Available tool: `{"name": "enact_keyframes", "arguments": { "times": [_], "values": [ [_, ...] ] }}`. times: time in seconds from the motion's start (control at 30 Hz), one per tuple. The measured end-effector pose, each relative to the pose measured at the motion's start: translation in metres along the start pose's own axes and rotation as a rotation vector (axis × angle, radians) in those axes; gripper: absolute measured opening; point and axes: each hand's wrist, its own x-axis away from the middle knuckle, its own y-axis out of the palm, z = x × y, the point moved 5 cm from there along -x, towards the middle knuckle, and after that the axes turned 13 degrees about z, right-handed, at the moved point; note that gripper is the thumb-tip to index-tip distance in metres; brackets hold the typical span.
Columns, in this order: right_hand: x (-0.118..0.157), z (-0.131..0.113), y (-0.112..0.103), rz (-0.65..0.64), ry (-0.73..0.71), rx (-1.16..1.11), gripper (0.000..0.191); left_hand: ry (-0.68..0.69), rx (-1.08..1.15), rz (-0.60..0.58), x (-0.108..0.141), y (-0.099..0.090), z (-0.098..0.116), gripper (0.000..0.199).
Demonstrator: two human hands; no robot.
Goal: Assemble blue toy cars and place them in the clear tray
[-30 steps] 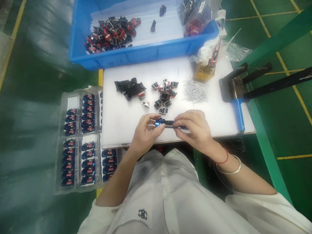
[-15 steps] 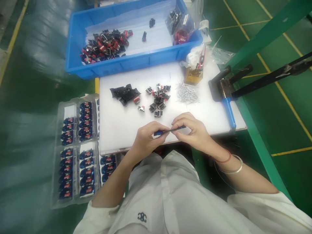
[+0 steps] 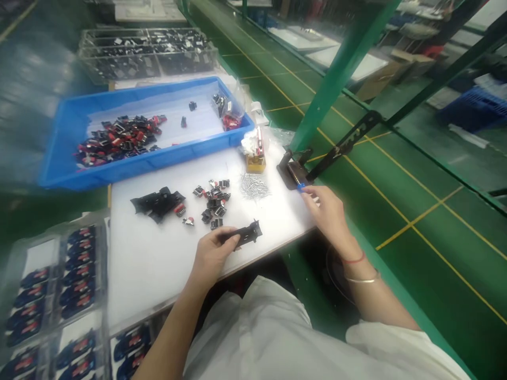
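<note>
Pinching closed | left grip: black part | right grip: blue handle

Slim black plastic piece you hold: matt. Slim blue plastic handle you grasp: smooth. Before you: flat white tabletop, smooth; thin silver metal strands, bright; long blue plastic bin, slightly glossy. Your white cloth shirt: matt.

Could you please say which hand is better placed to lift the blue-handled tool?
Probably the right: the right hand has its fingers on the blue-handled tool at the black stand, while the left hand is farther away, holding a black part.
</note>
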Motion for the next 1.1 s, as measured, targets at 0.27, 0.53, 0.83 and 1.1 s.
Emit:
{"name": "enact_keyframes", "arguments": {
  "times": [0.27, 0.53, 0.83, 1.1],
  "values": [
    [0.012, 0.059, 0.008, -0.182, 0.1, 0.408, 0.045, -0.123, 0.138, 0.106, -0.006, 0.016, -0.011, 0.03],
    [0.017, 0.041, -0.032, -0.284, 0.313, 0.356, 0.048, -0.172, 0.26, 0.145, -0.009, 0.023, -0.014, 0.018],
    [0.051, -0.025, -0.058, -0.46, 0.408, -0.032, 0.037, -0.171, 0.29, 0.157, -0.012, 0.033, -0.022, 0.009],
    [0.058, -0.053, -0.037, -0.541, 0.129, 0.02, 0.056, -0.13, 0.256, 0.138, -0.012, 0.033, -0.024, 0.009]
  ]
}}
